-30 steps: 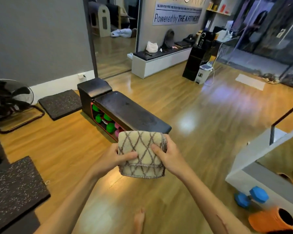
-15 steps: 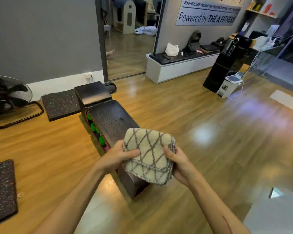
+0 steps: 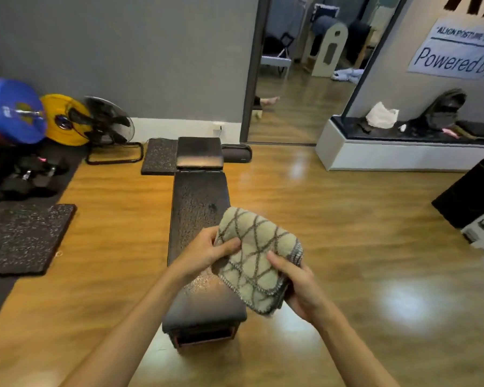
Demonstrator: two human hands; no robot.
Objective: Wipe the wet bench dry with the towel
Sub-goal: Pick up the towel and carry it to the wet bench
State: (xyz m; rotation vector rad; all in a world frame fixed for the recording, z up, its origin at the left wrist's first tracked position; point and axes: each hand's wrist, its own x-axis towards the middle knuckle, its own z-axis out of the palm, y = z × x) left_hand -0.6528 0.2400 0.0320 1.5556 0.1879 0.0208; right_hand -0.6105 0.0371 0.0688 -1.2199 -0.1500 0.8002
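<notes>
Towel (image 3: 259, 259), folded, beige, diamond-patterned

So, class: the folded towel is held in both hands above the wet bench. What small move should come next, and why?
Probably lower the towel flat onto the near end of the bench. Left hand and right hand both grip it in the air, so it is not yet touching the top, which glistens with droplets just beneath it.

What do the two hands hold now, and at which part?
Both hold the folded towel: the left hand pinches its left edge, and the right hand grips its right edge, above the bench.
</notes>
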